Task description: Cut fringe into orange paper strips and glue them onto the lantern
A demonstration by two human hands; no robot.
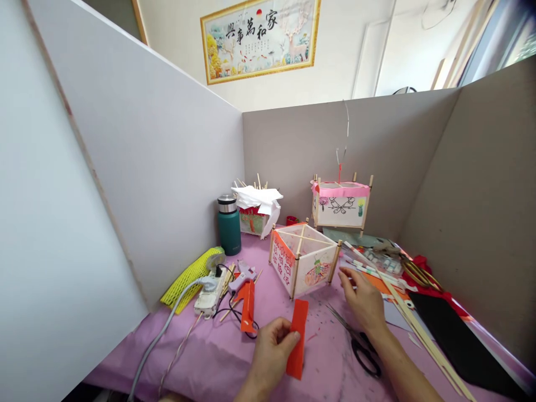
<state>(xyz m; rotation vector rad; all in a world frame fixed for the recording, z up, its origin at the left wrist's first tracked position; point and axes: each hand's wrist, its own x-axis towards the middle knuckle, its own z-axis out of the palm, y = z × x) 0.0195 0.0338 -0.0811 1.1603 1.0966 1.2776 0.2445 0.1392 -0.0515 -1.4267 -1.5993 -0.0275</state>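
Observation:
A red-orange paper strip is pinched between the thumb and fingers of my left hand, low in the middle of the view. Just beyond it stands a square lantern frame of wooden sticks with drawn paper panels and an orange band along one top edge. My right hand is near the lantern's right corner post, fingers curved and apart, with nothing seen between them. Black-handled scissors lie on the table beneath my right wrist, blades pointing toward the lantern.
On the purple tablecloth to the left are a power strip, glue gun, cables and green bottle. Two more lanterns stand behind. Wooden strips, markers and a black sheet lie right. Grey panels enclose the table.

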